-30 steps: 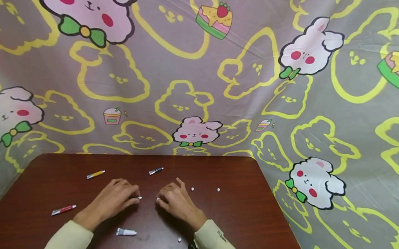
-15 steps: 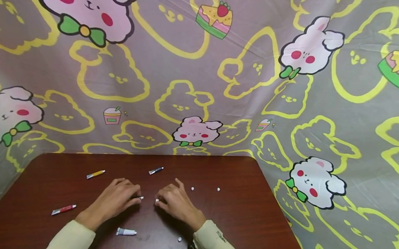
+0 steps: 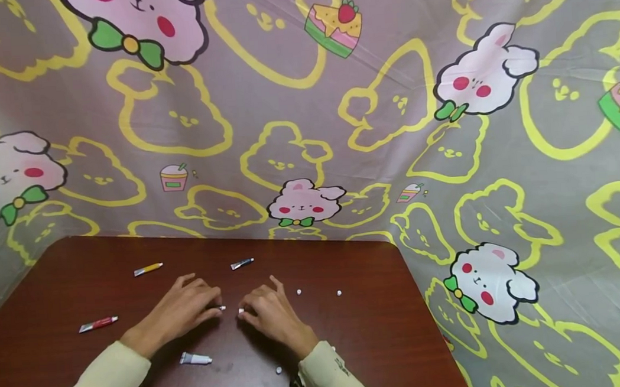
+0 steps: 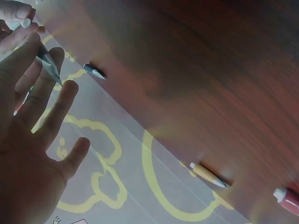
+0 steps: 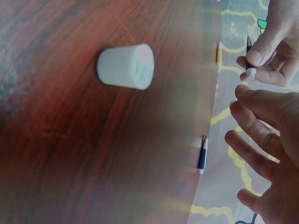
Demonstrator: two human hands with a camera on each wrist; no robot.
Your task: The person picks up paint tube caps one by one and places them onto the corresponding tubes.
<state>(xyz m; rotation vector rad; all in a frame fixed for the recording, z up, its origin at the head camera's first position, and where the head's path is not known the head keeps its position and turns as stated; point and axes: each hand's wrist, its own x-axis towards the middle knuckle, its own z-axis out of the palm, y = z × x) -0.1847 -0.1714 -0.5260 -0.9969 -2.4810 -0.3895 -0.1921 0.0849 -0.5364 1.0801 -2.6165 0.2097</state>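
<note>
My left hand (image 3: 189,304) pinches a small dark paint tube (image 4: 48,65) between thumb and fingers. Its white nozzle end (image 5: 251,73) points toward the other hand. A short distance to the right, my right hand (image 3: 272,314) holds a small white cap (image 3: 241,311) at its fingertips. In the left wrist view, that cap shows at the tips of the right thumb and finger. Tube and cap are apart, with a narrow gap between the hands. A white paint tube (image 3: 196,359) lies on the table nearer the body.
On the brown table (image 3: 383,343) lie a yellow tube (image 3: 148,269), a dark blue tube (image 3: 242,263) and a red tube (image 3: 98,324). Loose white caps (image 3: 299,292) lie around the right hand, one of them (image 5: 126,66) large in the right wrist view. A patterned cloth (image 3: 294,111) hangs behind.
The left hand has shifted slightly right with the tube, and the right hand's cap slightly left. The gap between them has narrowed. The things on the table lie as before.
</note>
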